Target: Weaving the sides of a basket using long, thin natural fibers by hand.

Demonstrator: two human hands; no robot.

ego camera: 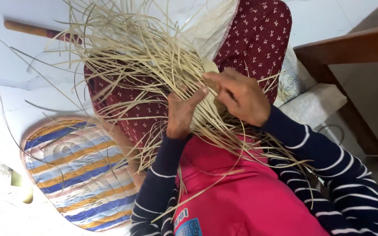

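Fingers of the left hand point up into a tangle of pale cane strips, the thumb stretched toward the right hand; whether they pinch a strand is hard to tell, as the strips cross over them. Right-hand fingers lie pressed together, curled onto a small woven piece — mostly hidden behind the knuckles and loose strands, so its shape cannot be made out. That woven centre sits just beyond both sets of fingertips, above a lap covered in maroon printed cloth, with strips fanning out all round. Striped navy sleeves and a pink garment fill the lower frame. A striped quilted mat lies at left — partly cut off — and a wooden bench stands at right.
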